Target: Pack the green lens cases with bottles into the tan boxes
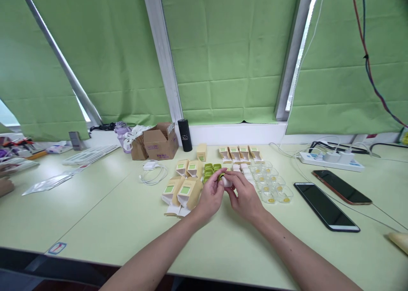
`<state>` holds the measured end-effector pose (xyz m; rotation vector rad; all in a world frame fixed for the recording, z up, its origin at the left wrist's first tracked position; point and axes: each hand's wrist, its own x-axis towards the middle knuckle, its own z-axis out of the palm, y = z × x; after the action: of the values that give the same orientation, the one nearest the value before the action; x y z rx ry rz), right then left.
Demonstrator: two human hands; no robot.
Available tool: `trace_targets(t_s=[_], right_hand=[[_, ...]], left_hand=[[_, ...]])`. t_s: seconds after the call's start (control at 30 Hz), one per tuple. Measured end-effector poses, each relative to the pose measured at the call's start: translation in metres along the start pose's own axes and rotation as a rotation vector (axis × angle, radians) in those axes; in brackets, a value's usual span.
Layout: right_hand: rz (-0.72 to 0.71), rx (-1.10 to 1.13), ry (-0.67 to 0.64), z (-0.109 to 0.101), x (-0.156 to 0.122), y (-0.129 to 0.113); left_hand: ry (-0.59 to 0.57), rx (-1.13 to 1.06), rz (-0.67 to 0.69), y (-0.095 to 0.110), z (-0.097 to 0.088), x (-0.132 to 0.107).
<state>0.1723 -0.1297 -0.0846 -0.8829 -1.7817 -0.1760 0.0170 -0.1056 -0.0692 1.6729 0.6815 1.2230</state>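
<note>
Over the middle of the table my two hands meet fingertip to fingertip. Closed around a small green cup (219,177) is my left hand (211,194). My right hand (245,194) pinches a small white rounded piece (227,182) against the cup's opening; fingers hide part of both. Just behind my hands stand several green cups (208,172) in rows and a cluster of white pieces (245,169). Clear plastic covers (270,184) with yellow spots lie to the right. Open cardboard boxes (189,192) with green labels are at the left, and more small boxes (239,153) line the back.
A brown carton (161,141), a black cylinder (185,135) and a white cable (154,172) sit behind and left. Two phones (327,206) and a power strip (331,160) with trailing cords are on the right. Another person's hand (5,184) shows at the far left.
</note>
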Motion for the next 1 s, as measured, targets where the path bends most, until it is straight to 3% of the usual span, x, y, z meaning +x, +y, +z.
trace_targets(t_s=[0.3,0.67,1.0], right_hand=[[-0.014,-0.010,0.005,-0.001,0.002,-0.003],[0.023,-0.010,-0.007,0.003,-0.006,0.003],[0.030,0.017,-0.038,0.002,-0.008,0.003]], left_hand=[[0.038,0.020,0.025,0.002,0.003,-0.002],[-0.064,-0.085,-0.003,-0.006,-0.006,-0.002],[-0.035,-0.102,-0.042,-0.007,-0.002,0.000]])
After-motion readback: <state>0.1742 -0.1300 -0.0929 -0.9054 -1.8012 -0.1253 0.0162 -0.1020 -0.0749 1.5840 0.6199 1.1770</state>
